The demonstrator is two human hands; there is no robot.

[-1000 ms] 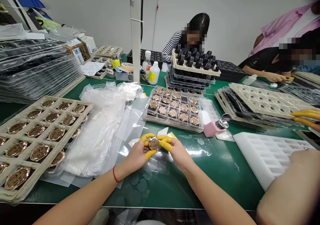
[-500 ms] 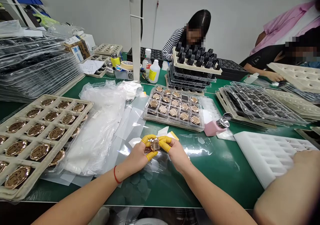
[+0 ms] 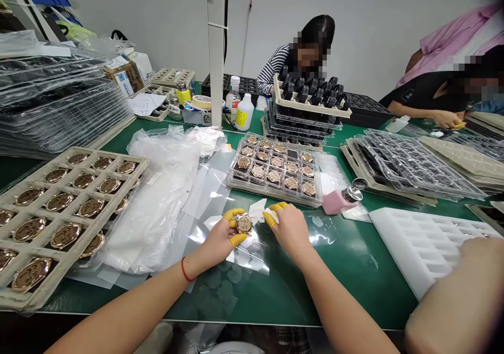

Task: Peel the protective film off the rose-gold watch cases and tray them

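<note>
My left hand [image 3: 222,236], with yellow finger covers and a red string at the wrist, grips a round rose-gold watch case [image 3: 244,223] by its rim, its engraved back facing up. Just to the right, my right hand [image 3: 286,225] is closed at a piece of white paper or cloth [image 3: 258,209], its covered fingertips pinched on the white material. Clear film [image 3: 252,259] lies below the hands. Behind them sits a clear tray [image 3: 275,196] of similar watch cases with one compartment lacking a case.
A beige tray of watch cases [image 3: 79,233] and plastic bags [image 3: 157,207] lie left. A pink bottle [image 3: 337,200] and white foam tray [image 3: 417,243] stand right, where another person's arm [image 3: 457,296] reaches in. Two bottles [image 3: 243,113] and stacked trays [image 3: 307,120] stand behind.
My right hand has let go of the watch case and moved right and slightly up to the white material. The case stays in my left hand.
</note>
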